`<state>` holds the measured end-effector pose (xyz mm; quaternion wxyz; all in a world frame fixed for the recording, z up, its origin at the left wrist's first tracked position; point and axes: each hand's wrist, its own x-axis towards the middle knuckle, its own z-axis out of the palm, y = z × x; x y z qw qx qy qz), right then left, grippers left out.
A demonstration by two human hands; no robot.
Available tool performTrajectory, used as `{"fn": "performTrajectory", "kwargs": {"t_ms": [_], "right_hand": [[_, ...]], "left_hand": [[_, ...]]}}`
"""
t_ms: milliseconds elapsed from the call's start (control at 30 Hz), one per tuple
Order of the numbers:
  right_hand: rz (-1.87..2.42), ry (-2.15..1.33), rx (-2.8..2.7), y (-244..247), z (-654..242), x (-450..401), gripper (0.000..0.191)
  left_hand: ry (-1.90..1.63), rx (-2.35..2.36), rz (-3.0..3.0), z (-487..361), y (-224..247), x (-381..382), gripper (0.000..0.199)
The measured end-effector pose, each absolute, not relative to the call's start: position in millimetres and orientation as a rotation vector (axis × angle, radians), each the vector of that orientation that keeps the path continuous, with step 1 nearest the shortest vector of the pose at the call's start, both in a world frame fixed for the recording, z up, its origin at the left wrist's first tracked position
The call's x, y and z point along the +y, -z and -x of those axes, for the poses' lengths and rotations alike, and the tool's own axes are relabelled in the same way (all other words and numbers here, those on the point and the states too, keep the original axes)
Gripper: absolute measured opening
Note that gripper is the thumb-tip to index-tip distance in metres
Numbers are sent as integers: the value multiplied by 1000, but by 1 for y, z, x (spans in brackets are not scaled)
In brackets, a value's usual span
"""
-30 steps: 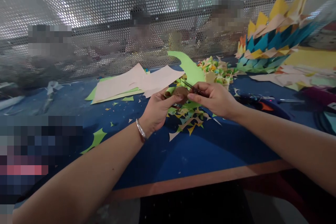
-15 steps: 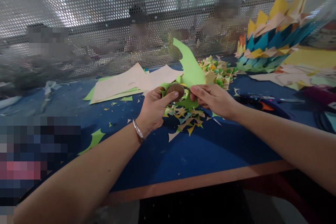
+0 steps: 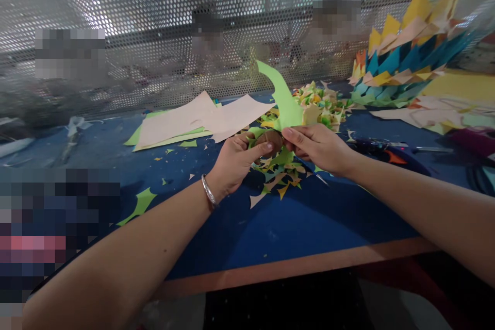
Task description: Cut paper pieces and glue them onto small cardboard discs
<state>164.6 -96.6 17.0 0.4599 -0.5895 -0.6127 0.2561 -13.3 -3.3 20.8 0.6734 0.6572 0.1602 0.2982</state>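
Observation:
Pinched in my left hand [image 3: 247, 157] are a round brown disc [image 3: 269, 142] and a bright green sheet of paper [image 3: 286, 103], the disc lying against the paper. The paper rises above my hands as a curved strip with a notched edge. My right hand [image 3: 315, 147] is closed at the disc's right edge around a thin dark tool, seemingly scissors, mostly hidden by the fingers and paper. Beneath both hands lie curved paper scraps [image 3: 276, 180] in green, tan and yellow.
Pale paper sheets [image 3: 174, 121] lie behind left on the blue table [image 3: 240, 232]. A heap of small folded paper pieces [image 3: 320, 103] sits behind my hands. Right are a layered paper model [image 3: 394, 62] and a dark-handled tool [image 3: 386, 152]. A perforated metal screen [image 3: 147, 20] stands behind, people beyond.
My left hand has shifted slightly right and closer to my right hand, carrying the disc and paper. The green strip has tilted and looks narrower. The dark tool is now less visible.

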Motion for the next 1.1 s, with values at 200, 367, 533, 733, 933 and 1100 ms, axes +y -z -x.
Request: {"fn": "performTrajectory", "kwargs": {"t_ms": [200,367,533,733,933,1100], "right_hand": [[1450,-647,-1475,-19,-162,-97,56],[1427,-675,-1458,-19,-162,-97,56],[1415,-680,-1458,-19,-162,-97,55],[1452,-584,-1521,-22,-162,-97,57],[1474,-532,-1573,-25,-164,-99,57],[1482,-531,-1588,-26,-164,-99,58]], "left_hand": [[-696,343,-1455,13,-21,-3,6],[-704,341,-1444,13,-20,-2,7],[-687,373,-1434,14,-21,-3,14],[-771,483,-1513,15,-22,0,18],[-767,475,-1447,14,-23,3,13],[-722,456,-1365,14,-24,1,13]]}}
